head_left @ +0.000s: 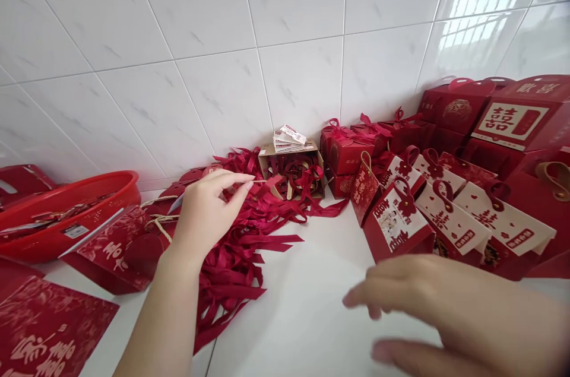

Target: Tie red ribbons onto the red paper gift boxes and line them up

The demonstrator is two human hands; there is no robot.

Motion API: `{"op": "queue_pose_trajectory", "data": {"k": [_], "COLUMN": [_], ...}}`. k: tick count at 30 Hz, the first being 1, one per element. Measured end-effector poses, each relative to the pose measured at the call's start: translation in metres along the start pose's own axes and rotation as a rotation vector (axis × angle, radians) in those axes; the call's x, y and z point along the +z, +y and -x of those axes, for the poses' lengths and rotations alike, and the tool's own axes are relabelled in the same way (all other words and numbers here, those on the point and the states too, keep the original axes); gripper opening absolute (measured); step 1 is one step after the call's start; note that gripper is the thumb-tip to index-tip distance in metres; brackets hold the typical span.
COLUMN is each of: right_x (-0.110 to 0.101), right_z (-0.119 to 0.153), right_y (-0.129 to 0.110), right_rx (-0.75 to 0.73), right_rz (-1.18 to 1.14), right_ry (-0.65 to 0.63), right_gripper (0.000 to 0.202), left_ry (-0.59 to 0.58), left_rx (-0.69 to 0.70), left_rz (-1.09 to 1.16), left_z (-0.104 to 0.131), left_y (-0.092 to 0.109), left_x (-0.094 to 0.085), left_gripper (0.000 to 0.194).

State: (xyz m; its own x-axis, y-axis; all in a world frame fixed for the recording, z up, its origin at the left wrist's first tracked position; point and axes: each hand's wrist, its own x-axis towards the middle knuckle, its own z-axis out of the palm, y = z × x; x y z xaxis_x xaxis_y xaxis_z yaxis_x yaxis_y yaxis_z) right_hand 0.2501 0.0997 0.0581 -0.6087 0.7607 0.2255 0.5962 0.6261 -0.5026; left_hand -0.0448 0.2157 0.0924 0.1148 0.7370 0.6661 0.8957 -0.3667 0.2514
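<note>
My left hand (216, 205) pinches the end of a thin red ribbon (271, 182) between thumb and fingertips, above a heap of red ribbons (249, 246). Just right of that fingertip pinch stands a small cardboard box (272, 162) with dark red straps inside and white printed cards (289, 138) on top. At the lower right, my right hand (418, 306) is over the white surface (312, 282), slightly blurred, its thumb and fingers apart with nothing between them. Beyond it are red and white gift boxes (394, 222) with strap handles.
On the left are a red plastic basket (129, 190), a red box with rope handles (116, 249) and a red printed bag (53, 329). Ribbon-tied red boxes (350, 154) line the tiled wall (303, 80). Larger red boxes (512, 119) are stacked at the right.
</note>
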Motion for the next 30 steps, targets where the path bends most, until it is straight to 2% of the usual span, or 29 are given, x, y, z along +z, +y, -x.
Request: {"op": "queue_pose_trajectory", "data": {"k": [2, 4, 6, 8, 11, 17, 19, 22, 26, 30], "right_x": [-0.007, -0.007, -0.003, 0.003, 0.01, 0.019, 0.02, 0.018, 0.016, 0.016], "right_z": [-0.015, -0.031, -0.044, -0.052, -0.06, -0.066, -0.067, -0.066, -0.064, -0.064], "right_y": [-0.003, -0.003, 0.0, 0.003, 0.008, 0.015, 0.015, 0.014, 0.014, 0.015], "right_rx": [0.069, 0.133, 0.176, 0.197, 0.225, 0.206, 0.202, 0.202, 0.206, 0.206], "right_rz": [-0.062, -0.159, -0.274, -0.414, -0.661, -1.25, -1.411, -1.521, -1.578, -1.535], "right_ry": [0.037, 0.157, 0.292, 0.339, 0.246, -0.112, -0.131, -0.107, -0.098, -0.113], "right_gripper": [0.021, 0.022, 0.025, 0.03, 0.038, 0.045, 0.04, 0.028, 0.024, 0.026], "left_ry": [0.068, 0.074, 0.039, 0.047, 0.123, 0.218, 0.224, 0.225, 0.248, 0.207], "left_rx": [0.155, 0.268, 0.334, 0.366, 0.382, 0.368, 0.356, 0.332, 0.316, 0.346], "left_rz": [0.118, 0.203, 0.262, 0.305, 0.343, 0.387, 0.416, 0.472, 0.53, 0.604], "left_z": [0.009, 0.018, 0.025, 0.029, 0.033, 0.032, 0.031, 0.03, 0.031, 0.031], "left_y": [0.012, 0.022, 0.03, 0.037, 0.042, 0.04, 0.038, 0.036, 0.039, 0.04], "left_x": [-0.013, -0.021, -0.027, -0.029, -0.03, -0.027, -0.029, -0.033, -0.037, -0.036], "left_gripper": [0.013, 0.012, 0.013, 0.016, 0.022, 0.03, 0.03, 0.029, 0.032, 0.032]}}
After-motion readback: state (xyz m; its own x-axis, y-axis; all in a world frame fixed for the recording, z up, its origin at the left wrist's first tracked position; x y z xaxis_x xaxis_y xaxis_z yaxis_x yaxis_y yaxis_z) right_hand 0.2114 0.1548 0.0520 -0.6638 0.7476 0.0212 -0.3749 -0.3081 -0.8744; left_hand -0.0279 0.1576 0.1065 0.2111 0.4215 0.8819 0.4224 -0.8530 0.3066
